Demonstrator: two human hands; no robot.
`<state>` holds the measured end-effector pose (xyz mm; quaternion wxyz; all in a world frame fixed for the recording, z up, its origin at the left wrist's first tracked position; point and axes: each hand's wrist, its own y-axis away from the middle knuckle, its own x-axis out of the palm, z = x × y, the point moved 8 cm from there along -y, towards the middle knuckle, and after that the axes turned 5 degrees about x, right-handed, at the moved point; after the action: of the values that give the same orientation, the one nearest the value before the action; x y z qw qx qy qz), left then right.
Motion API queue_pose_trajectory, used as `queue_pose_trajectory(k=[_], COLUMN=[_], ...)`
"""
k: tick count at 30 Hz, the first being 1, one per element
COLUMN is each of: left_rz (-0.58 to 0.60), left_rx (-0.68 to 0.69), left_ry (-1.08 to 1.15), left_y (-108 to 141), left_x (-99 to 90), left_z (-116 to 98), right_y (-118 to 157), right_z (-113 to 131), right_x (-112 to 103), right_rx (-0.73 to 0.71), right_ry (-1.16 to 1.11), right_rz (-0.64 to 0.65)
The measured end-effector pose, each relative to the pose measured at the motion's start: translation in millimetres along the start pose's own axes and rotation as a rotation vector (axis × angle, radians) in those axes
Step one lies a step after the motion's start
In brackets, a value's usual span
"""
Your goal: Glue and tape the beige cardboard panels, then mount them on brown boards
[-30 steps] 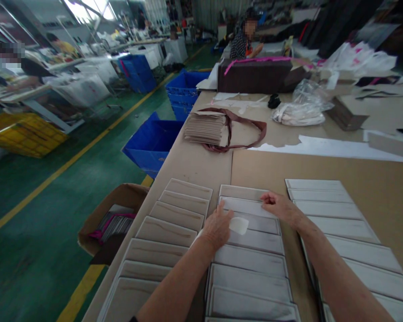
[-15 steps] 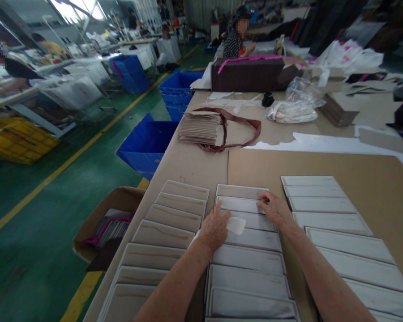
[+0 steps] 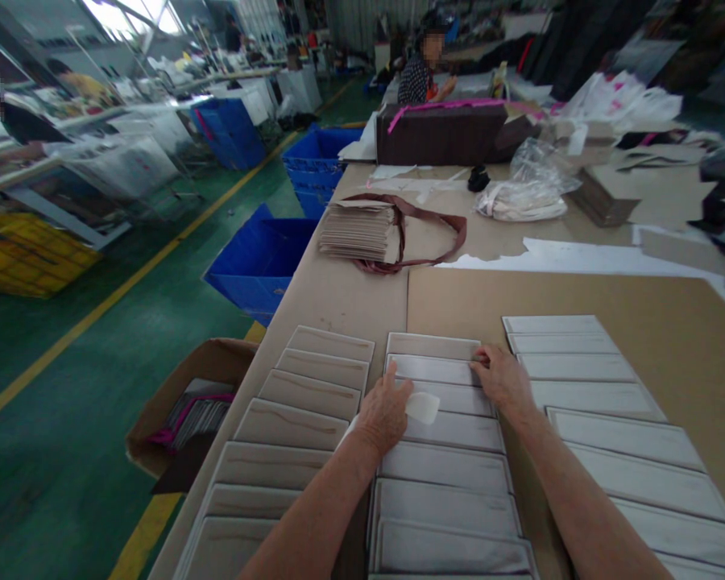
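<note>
Several cluttered workbenches (image 3: 33,173) stand at far left, above a yellow crate (image 3: 30,256). Next comes green floor (image 3: 66,395), then a cardboard box (image 3: 160,392) holding grey pieces (image 3: 200,420) and pink strips, with blue bins (image 3: 247,294) behind, beside a tan table (image 3: 362,302). On it lie a left row of overlapping panels (image 3: 305,419); the left hand (image 3: 383,415), fingers spread against a middle row (image 3: 447,465); the right hand (image 3: 501,379), fingertips bunched at that row's right edge, whether gripping I cannot tell; and a right row (image 3: 631,441).
</note>
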<state>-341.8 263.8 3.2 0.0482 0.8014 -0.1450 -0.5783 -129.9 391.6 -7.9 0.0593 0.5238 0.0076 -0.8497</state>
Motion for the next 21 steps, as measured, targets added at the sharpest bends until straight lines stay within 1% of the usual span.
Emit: queue_pose_trajectory(k=[2,3,5,6,7,8,10,11,12,13,14,16,17,18,19,21], left_rz=[0.0,0.001,0.0,-0.002,-0.005,-0.008,-0.009,-0.008,-0.006,-0.006,-0.007,-0.018,-0.037,-0.07,-0.122,-0.279], left_rx=[0.001,0.003,0.002,0.0,-0.004,-0.006,-0.009,-0.009,-0.009,-0.01,-0.01,-0.005,-0.001,0.0,-0.006,-0.044], left_ry=[0.007,0.011,0.016,0.018,0.02,0.023,0.028,0.031,0.033,0.036,0.041,0.067,0.088,0.113,0.142,0.227], left_y=[0,0,-1,-1,-1,-1,-2,-2,-2,-3,-3,-2,0,2,5,14], left_x=[0.6,1.0,1.3,1.0,0.3,-0.4,-1.4,-1.5,-1.3,-1.2,-1.4,-4.5,-8.7,-15.3,-24.3,-47.3], left_z=[0,1,1,1,1,1,0,0,-1,-1,0,2,4,5,6,8], right_y=[3,6,11,14,15,17,19,20,19,18,15,13,14,17,21,33], right_z=[-5,-7,-11,-10,-7,-1,15,20,21,18,12,1,-2,-2,0,12], right_x=[-19,-28,-38,-37,-31,-21,5,15,22,23,19,2,-7,-14,-18,-16], right_rx=[-0.002,0.011,0.071,0.105,0.131,0.143,0.124,0.117,0.121,0.135,0.154,0.176,0.17,0.163,0.163,0.171], right_ry=[0.035,0.007,-0.133,-0.222,-0.31,-0.389,-0.488,-0.506,-0.503,-0.476,-0.429,-0.325,-0.294,-0.294,-0.327,-0.464], right_rz=[-0.128,-0.179,-0.228,-0.215,-0.164,-0.077,0.146,0.224,0.253,0.229,0.162,-0.012,-0.08,-0.117,-0.115,-0.016])
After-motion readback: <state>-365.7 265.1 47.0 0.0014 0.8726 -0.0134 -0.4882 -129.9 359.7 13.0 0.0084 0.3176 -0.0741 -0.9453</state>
